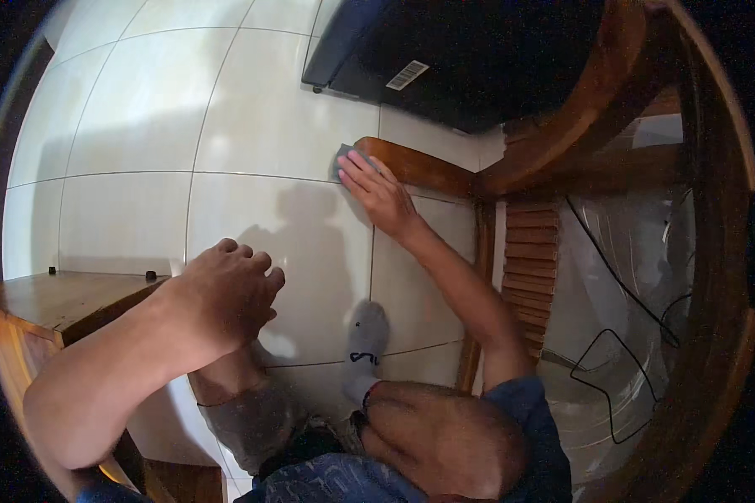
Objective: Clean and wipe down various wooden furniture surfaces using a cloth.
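Observation:
My right hand (377, 192) reaches forward with its fingers laid over a grey cloth or pad (342, 152). It presses this against the rounded end of a low brown wooden furniture foot (418, 160) standing on the tiles. The palm side and part of the cloth are hidden. My left hand (229, 292) hangs in the air to the left, over my bent leg, with loosely curled fingers and nothing visible in them. Below my right hand, my foot in a grey sock (366, 342) rests on the cream tiled floor (277, 239).
A black cabinet-like appliance (377, 50) with a label stands ahead. Right, a wooden frame (604, 166) curves around a glossy panel (610, 276) and black cable (610, 391). At left is a wooden furniture piece (69, 295) with small black feet on its upper face.

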A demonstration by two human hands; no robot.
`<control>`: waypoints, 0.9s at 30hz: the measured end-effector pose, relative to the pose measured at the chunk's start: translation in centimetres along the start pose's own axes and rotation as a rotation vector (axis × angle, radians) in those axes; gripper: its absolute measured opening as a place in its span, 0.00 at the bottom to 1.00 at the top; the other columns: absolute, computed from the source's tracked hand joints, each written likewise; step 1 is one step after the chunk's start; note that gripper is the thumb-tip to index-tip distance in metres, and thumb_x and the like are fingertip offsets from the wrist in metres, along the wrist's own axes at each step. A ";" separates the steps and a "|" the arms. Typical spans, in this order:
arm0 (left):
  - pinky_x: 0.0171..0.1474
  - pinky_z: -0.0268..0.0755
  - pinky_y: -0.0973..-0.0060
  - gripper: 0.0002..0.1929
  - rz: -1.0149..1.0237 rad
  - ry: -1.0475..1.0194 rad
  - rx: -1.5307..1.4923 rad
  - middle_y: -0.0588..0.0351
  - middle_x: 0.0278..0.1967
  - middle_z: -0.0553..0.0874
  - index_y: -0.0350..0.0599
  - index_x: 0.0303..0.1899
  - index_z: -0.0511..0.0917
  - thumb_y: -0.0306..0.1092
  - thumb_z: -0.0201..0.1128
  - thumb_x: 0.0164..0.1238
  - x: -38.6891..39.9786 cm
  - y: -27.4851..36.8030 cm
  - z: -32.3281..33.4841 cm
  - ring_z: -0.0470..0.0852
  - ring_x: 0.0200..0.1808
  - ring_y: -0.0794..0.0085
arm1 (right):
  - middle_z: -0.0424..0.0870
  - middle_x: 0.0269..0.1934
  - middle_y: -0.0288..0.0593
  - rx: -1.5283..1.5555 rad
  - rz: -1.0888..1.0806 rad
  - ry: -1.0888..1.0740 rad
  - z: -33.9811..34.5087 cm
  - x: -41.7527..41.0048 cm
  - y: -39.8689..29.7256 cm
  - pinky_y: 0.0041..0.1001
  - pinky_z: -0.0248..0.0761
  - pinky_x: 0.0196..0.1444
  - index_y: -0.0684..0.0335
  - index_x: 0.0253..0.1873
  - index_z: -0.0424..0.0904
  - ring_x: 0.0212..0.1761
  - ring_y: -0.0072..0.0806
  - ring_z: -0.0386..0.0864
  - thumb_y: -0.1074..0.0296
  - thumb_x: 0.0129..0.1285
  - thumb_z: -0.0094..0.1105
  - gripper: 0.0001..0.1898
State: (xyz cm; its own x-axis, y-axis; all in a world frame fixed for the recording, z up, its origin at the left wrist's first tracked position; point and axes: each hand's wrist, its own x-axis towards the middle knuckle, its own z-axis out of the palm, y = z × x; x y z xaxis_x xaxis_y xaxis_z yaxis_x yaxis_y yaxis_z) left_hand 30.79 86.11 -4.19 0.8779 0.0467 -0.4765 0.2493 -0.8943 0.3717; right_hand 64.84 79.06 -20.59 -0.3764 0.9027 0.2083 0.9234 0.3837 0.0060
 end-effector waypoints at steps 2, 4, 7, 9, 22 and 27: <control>0.70 0.69 0.58 0.22 -0.006 -0.002 0.013 0.46 0.53 0.85 0.40 0.60 0.78 0.48 0.61 0.78 0.1 0.0 0.1 0.82 0.62 0.55 | 0.73 0.78 0.41 -0.145 -0.058 -0.036 0.0 -0.3 1.4 0.45 0.61 0.83 0.62 0.67 0.83 0.82 0.38 0.66 0.75 0.66 0.58 0.24; 0.70 0.69 0.58 0.22 -0.004 0.009 0.015 0.46 0.53 0.85 0.41 0.60 0.78 0.48 0.61 0.78 0.1 0.0 0.2 0.82 0.62 0.55 | 0.73 0.78 0.39 -0.230 -0.083 -0.078 -0.2 -1.4 2.4 0.44 0.61 0.83 0.61 0.67 0.83 0.82 0.38 0.66 0.75 0.66 0.59 0.24; 0.70 0.69 0.59 0.22 -0.006 0.021 0.016 0.47 0.53 0.85 0.41 0.60 0.78 0.48 0.62 0.77 0.0 0.0 0.3 0.82 0.62 0.55 | 0.72 0.77 0.39 -0.258 -0.055 -0.126 -0.3 -3.2 2.8 0.44 0.61 0.84 0.61 0.67 0.83 0.82 0.38 0.66 0.76 0.66 0.57 0.24; 0.70 0.69 0.59 0.22 -0.005 0.014 0.032 0.47 0.52 0.85 0.41 0.60 0.78 0.48 0.63 0.77 0.2 0.2 0.5 0.83 0.61 0.55 | 0.73 0.77 0.39 -0.293 -0.033 -0.152 -0.3 -4.1 2.8 0.44 0.61 0.84 0.62 0.66 0.84 0.82 0.38 0.65 0.79 0.66 0.57 0.23; 0.70 0.70 0.60 0.20 -0.086 0.259 -0.115 0.46 0.52 0.85 0.38 0.59 0.79 0.41 0.64 0.75 -2.4 1.7 -1.6 0.82 0.61 0.56 | 0.64 0.82 0.54 0.241 1.122 0.230 -0.3 -13.2 10.7 0.41 0.56 0.85 0.64 0.79 0.70 0.84 0.47 0.62 0.87 0.64 0.52 0.36; 0.75 0.66 0.57 0.26 -0.136 0.189 -0.139 0.43 0.60 0.82 0.36 0.67 0.76 0.40 0.65 0.73 -5.7 3.3 -1.4 0.78 0.67 0.52 | 0.53 0.87 0.52 0.207 0.936 0.166 3.1 -17.9 10.7 0.41 0.52 0.86 0.61 0.83 0.61 0.87 0.47 0.54 0.88 0.63 0.51 0.41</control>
State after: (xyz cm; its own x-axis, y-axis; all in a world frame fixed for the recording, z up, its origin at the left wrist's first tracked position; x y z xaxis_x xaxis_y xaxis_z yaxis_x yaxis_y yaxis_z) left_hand 27.21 83.57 0.86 0.8901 0.2562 -0.3768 0.4123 -0.8049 0.4267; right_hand 81.27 67.60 -27.29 0.5336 0.8271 0.1764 0.8064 -0.4348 -0.4008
